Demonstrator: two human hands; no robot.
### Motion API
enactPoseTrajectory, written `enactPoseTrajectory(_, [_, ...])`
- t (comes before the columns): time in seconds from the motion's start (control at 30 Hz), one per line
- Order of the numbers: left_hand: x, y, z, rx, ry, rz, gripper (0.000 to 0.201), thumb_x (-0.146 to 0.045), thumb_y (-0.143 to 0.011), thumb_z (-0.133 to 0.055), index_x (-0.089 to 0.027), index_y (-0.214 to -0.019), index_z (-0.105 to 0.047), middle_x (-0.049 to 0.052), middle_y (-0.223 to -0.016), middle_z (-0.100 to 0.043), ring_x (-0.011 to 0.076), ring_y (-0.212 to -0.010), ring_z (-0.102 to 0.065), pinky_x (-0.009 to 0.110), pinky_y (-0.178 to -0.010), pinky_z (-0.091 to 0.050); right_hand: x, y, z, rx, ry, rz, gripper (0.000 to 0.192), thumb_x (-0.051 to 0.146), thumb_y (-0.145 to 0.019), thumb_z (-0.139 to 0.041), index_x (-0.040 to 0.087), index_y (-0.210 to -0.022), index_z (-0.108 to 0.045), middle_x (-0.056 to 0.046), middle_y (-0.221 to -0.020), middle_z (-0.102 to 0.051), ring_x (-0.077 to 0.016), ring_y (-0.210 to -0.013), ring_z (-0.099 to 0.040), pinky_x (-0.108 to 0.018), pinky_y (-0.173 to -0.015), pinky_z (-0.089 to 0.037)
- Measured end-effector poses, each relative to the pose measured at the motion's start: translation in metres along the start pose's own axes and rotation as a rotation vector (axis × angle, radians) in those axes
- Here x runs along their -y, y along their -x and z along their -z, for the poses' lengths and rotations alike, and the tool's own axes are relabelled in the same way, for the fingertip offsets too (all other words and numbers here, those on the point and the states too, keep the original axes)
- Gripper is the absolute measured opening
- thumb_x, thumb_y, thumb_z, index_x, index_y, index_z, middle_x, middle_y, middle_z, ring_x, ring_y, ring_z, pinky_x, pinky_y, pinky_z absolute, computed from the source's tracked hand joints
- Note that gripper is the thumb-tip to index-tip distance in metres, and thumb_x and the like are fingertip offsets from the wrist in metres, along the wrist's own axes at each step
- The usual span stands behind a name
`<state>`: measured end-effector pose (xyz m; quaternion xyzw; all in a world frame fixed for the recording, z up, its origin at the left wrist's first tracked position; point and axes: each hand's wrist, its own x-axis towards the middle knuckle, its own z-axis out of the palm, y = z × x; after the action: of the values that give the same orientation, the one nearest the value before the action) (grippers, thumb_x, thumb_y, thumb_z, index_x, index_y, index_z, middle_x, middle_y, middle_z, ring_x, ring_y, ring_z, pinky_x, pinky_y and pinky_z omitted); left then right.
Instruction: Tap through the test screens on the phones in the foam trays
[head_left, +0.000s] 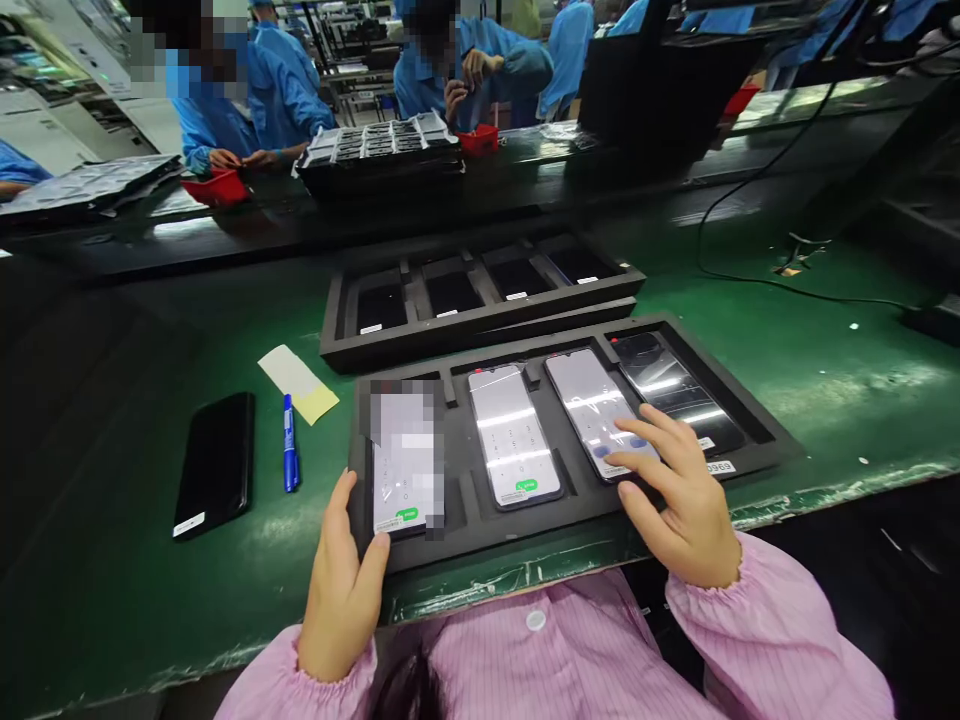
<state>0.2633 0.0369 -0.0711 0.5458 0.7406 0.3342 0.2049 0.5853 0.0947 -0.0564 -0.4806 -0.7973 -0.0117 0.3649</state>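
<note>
Fingers (636, 465) of the right hand (686, 505) spread loosely apart over the lower part of the third phone (585, 380) from the left, with nothing in their grasp; I cannot tell which fingertips actually touch its lit screen. The thumb stands out toward the phone's near end. This phone lies in its own slot of the near tray (480, 528), a dark foam one with a white label (718, 467) at its near right. Beside it in the row are the second phone (515, 430), lit with a keypad and a green button, the leftmost phone (405, 460), also lit but partly blurred, and the rightmost phone (667, 365), its surface dark and glossy. The left hand (341, 595) rests at the tray's near left corner, thumb and forefinger well parted around it; I cannot tell how firmly they hold. Behind sits the far tray (450, 337), carrying four dark phones with white stickers. To the left, on the green bench (127, 590), lie a black phone (216, 465), a blue marker (290, 445) and a pale paper slip (292, 375). Across the way, people in blue work near red bins (217, 187).
</note>
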Motion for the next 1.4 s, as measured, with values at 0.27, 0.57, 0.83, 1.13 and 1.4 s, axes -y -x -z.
enactPoseTrajectory(0.27, [-0.001, 0.005, -0.003, 0.004, 0.043, 0.017, 0.06, -0.042, -0.09, -0.035, -0.014, -0.141, -0.026, 0.015, -0.149, -0.03, 0.0278, -0.138, -0.028, 0.047, -0.113, -0.026, 0.055, -0.014, -0.028, 0.256, -0.081, 0.064, 0.024, 0.02, -0.083, -0.045, 0.018, -0.098, -0.064, -0.012, -0.127, -0.054, -0.0329, -0.13, -0.035, -0.064, -0.103, -0.025])
enactPoseTrajectory(0.57, [0.008, 0.004, -0.003, 0.01, 0.135, 0.009, 0.057, -0.043, -0.091, -0.036, -0.019, -0.142, -0.027, 0.011, -0.149, -0.031, 0.0271, -0.137, -0.029, 0.047, -0.114, -0.024, 0.055, -0.018, -0.03, 0.208, 0.044, 0.005, 0.024, 0.023, -0.085, -0.046, 0.018, -0.091, -0.069, -0.013, -0.13, -0.053, -0.038, -0.13, -0.034, -0.068, -0.097, -0.027])
enactPoseTrajectory(0.83, [0.008, 0.004, -0.002, 0.009, 0.12, 0.009, 0.059, -0.045, -0.09, -0.035, -0.017, -0.141, -0.027, 0.013, -0.149, -0.029, 0.0279, -0.138, -0.028, 0.049, -0.114, -0.022, 0.064, -0.017, -0.033, 0.248, 0.01, 0.01, 0.026, 0.025, -0.086, -0.045, 0.021, -0.098, -0.067, -0.012, -0.134, -0.049, -0.0378, -0.134, -0.028, -0.071, -0.098, -0.024])
enactPoseTrajectory(1.13, [0.008, 0.002, -0.002, 0.008, 0.123, 0.037, 0.056, -0.043, -0.09, -0.036, -0.019, -0.141, -0.029, 0.011, -0.149, -0.03, 0.0274, -0.137, -0.028, 0.048, -0.114, -0.022, 0.056, -0.015, -0.032, 0.18, 0.08, -0.108, 0.028, 0.021, -0.088, -0.041, 0.018, -0.085, -0.069, -0.013, -0.13, -0.052, -0.0381, -0.131, -0.033, -0.071, -0.097, -0.026])
enactPoseTrajectory(1.4, [0.007, 0.004, -0.002, 0.008, 0.154, 0.02, 0.057, -0.043, -0.09, -0.037, -0.018, -0.14, -0.029, 0.012, -0.148, -0.031, 0.0269, -0.136, -0.03, 0.046, -0.114, -0.024, 0.043, -0.02, -0.031, 0.137, 0.044, -0.083, 0.033, 0.02, -0.089, -0.035, 0.019, -0.084, -0.067, -0.012, -0.123, -0.056, -0.0348, -0.129, -0.037, -0.068, -0.098, -0.03])
